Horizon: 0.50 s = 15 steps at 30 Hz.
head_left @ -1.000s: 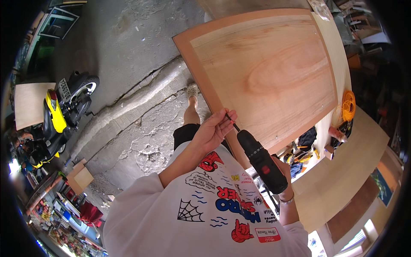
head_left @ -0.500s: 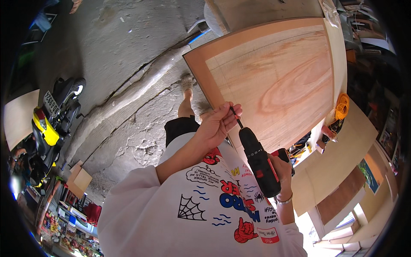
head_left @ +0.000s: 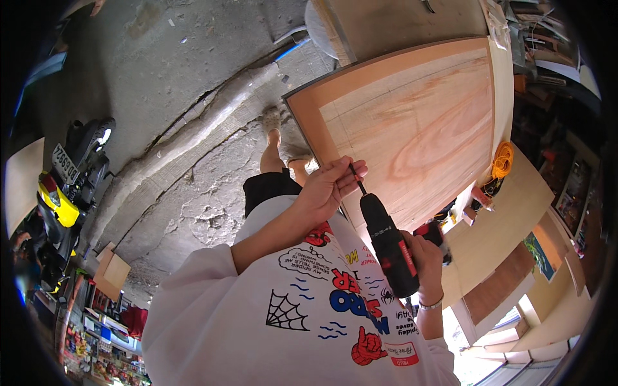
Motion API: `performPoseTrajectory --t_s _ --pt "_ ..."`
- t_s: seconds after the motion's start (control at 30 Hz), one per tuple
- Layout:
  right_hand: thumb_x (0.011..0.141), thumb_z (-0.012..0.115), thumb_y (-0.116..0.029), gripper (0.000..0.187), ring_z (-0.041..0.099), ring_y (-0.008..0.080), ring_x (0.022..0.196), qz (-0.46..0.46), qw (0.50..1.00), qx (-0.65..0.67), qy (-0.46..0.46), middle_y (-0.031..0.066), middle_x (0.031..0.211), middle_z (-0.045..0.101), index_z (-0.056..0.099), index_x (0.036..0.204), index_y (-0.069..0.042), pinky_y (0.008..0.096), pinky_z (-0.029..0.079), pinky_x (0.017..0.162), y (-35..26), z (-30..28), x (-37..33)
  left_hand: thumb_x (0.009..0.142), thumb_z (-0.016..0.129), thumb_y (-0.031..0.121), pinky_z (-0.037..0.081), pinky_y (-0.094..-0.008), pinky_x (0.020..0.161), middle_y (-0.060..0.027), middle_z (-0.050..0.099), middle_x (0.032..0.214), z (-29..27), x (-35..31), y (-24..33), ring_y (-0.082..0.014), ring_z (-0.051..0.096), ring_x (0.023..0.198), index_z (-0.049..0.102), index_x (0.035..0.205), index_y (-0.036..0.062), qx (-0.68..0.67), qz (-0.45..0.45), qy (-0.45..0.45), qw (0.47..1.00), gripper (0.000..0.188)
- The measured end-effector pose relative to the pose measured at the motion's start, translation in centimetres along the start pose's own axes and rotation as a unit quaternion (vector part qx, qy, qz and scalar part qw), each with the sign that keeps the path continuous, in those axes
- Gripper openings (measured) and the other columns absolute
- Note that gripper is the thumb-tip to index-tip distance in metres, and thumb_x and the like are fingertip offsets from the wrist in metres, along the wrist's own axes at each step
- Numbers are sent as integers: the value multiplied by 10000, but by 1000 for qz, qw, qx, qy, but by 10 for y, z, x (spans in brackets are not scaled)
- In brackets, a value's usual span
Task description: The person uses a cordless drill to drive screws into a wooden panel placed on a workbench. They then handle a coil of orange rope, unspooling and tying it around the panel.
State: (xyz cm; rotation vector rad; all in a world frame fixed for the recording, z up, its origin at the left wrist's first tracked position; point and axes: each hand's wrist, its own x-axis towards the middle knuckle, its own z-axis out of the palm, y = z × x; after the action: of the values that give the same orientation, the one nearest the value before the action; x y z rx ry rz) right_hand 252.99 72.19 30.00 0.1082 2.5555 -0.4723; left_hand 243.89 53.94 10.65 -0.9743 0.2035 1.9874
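Cordless drill [head_left: 389,248] gripped in right hand [head_left: 425,257], bit at plywood panel [head_left: 418,122] edge; left hand [head_left: 328,186] pinches the bit tip. Best kept square to the edge, fingers clear of the spin.

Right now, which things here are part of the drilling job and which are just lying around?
In use:
- black cordless drill, held in the right hand
- its bit, steadied by the left hand
- wooden panel that the bit points at

Lying about:
- yellow motorbike parked on the concrete
- orange coiled cord beyond the panel
- cardboard box on the ground
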Motion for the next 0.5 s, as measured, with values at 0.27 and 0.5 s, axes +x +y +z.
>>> performPoseTrajectory --t_s 0.27,0.5 --pt "785 689 -145 461 555 236 614 -66 983 -164 -51 63 740 533 637 1227 -24 363 453 598 -6 -30 15 1067 527 243 592 -289 885 -132 696 1169 3 9 5 -177 703 1021 599 1157 10 62 -38 12 997 260" --pt "771 724 -217 497 586 271 637 -30 987 -138 -71 80 756 555 623 1219 -25 381 469 610 0 -30 22 1070 523 248 570 -323 924 -127 683 1178 15 12 -1 -202 687 1070 574 1102 38 4 -33 42 999 219"
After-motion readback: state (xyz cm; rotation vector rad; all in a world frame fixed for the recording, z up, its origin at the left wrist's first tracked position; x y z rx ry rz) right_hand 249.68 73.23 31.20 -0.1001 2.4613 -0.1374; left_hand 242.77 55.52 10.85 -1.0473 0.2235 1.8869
